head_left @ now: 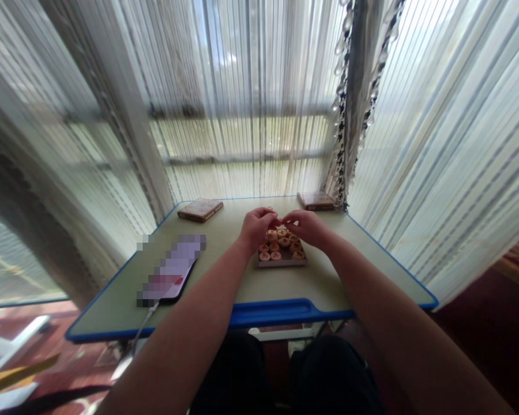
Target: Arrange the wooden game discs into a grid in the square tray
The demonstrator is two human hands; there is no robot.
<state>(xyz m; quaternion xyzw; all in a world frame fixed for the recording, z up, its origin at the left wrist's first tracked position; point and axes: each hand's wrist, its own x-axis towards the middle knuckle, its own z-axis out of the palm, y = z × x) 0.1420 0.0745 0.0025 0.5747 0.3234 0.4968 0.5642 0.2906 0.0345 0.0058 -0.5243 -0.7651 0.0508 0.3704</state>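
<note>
A shallow open box (pixel 282 263) of round wooden Chinese chess pieces (pixel 284 242) lies in front of me, mid-table. Pieces with red characters fill its left side, and ones with dark characters sit at the right. Bare box floor shows between them near the front. Over the box's far left part, my left hand (pixel 258 226) has its fingers bent together. My right hand (pixel 303 225) reaches over the far right part, thumb and fingers pinched. The fingertips of both hands nearly meet. Whatever they hold is too small and covered to make out.
On the left of the table (pixel 225 276) lies a phone (pixel 173 271) with a white cable (pixel 149 316) running off the front edge. A flat box (pixel 200 210) lies at the back left, another flat box (pixel 315 200) at the back right. Curtains (pixel 251 115) hang behind.
</note>
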